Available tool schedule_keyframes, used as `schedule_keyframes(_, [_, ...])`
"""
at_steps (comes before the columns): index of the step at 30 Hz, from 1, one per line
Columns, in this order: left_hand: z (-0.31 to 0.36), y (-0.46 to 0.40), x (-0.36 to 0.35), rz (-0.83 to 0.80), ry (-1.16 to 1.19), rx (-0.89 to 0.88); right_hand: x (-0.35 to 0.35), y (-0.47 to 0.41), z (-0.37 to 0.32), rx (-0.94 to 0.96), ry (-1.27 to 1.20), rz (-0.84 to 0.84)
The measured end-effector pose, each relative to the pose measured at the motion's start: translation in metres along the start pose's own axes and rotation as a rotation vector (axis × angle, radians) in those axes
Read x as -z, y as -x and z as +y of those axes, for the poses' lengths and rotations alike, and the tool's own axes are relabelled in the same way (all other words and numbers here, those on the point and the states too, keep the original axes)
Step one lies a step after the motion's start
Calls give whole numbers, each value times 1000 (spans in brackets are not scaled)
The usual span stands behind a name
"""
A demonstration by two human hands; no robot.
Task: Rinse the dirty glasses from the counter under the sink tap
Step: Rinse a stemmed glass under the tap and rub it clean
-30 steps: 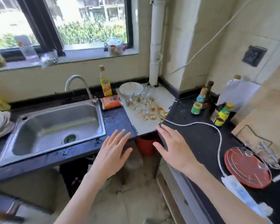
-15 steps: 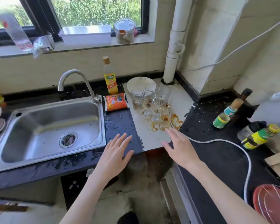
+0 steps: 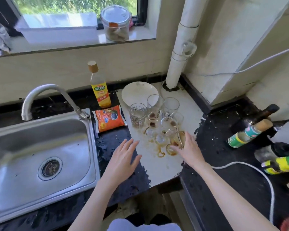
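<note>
Several dirty glasses (image 3: 154,112) with brown dregs stand clustered on the white counter slab (image 3: 158,167), with brown ring stains around them. My right hand (image 3: 189,150) is at the front right of the cluster, and its fingers and thumb curl round a small stained glass (image 3: 179,139). My left hand (image 3: 123,158) hovers flat with its fingers spread over the wet black counter, between the slab and the sink (image 3: 40,147). The curved steel tap (image 3: 45,92) arches over the sink's back edge; no water runs from it.
A white plate (image 3: 137,94) lies behind the glasses. A yellow-labelled bottle (image 3: 99,88) and an orange packet (image 3: 108,118) sit between the sink and the slab. Condiment bottles (image 3: 250,130) and a white cable (image 3: 250,169) occupy the black counter on the right. A white pipe (image 3: 180,52) runs up the corner.
My view has moved closer to the glasses. My right hand has reached forward from the counter edge and closed round a small glass. My left hand has drifted forward, still spread.
</note>
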State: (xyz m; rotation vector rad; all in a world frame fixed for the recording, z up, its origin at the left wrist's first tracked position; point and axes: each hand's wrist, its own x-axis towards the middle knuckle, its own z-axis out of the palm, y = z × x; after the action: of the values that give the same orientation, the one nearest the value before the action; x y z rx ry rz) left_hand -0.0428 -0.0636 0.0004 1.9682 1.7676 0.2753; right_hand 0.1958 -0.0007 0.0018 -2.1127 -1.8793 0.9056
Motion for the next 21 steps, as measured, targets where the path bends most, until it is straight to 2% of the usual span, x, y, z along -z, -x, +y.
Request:
schedule_keyframes(2, [-5,-4,-1,-9,-2,-3,-2,-7,3,-16,-35,-34])
schedule_keyframes(7, [-8,-4,-9,-5,15,27,1,-13,8,14,-91,8])
schedule_keyframes(15, [19,19,-30,8,104,118,6,16,14,171,-108,-60])
schedule_keyframes(21, [27,41,-40,14,169,179,-3,30,-9,302,-112,-163])
